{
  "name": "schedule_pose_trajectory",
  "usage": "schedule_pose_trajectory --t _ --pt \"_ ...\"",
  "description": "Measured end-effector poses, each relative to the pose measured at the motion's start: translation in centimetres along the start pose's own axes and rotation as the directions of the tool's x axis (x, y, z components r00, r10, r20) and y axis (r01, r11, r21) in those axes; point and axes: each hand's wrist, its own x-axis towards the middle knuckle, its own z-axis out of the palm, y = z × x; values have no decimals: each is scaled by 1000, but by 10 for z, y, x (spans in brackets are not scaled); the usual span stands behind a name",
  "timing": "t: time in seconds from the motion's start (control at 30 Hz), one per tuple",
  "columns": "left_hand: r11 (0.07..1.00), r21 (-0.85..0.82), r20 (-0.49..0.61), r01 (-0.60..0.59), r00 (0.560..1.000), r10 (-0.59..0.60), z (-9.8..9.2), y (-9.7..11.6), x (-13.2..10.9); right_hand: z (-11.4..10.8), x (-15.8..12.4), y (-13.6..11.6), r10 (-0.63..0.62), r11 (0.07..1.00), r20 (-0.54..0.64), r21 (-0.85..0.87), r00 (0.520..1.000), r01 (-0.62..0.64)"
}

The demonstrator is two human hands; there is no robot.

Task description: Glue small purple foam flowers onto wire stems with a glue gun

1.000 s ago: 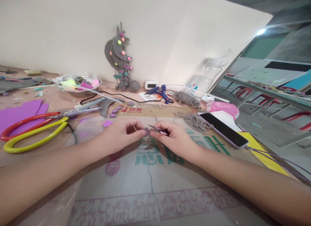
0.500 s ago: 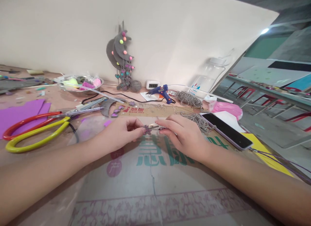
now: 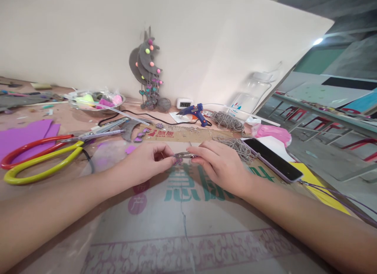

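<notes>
Pinching a small purple-grey piece [image 3: 178, 161] at the clock's centre with the left hand [image 3: 156, 158], presumably to steady it, and grasping a slim metal tool [image 3: 185, 155] from three o'clock with the right hand [image 3: 220, 162], probably for fine control

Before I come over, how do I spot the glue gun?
Find the big white board behind the worktable. Near its foot sits a white clock; just right of it in the picture is the glue gun. It's dark blue and gun-shaped, unlike the grey yarn beside it.
</notes>
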Motion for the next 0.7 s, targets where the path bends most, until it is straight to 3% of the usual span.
schedule_pose_trajectory --t 0.33,0.7 --pt "1000 26 7 -12 1000 12 1 -1 1 0 -1 2 -3 1000 12 30 1000 3" --pt "998 -53 23 39 999 -38 0 2 2 0 -1 2 9 1000 -13 29 1000 -8"
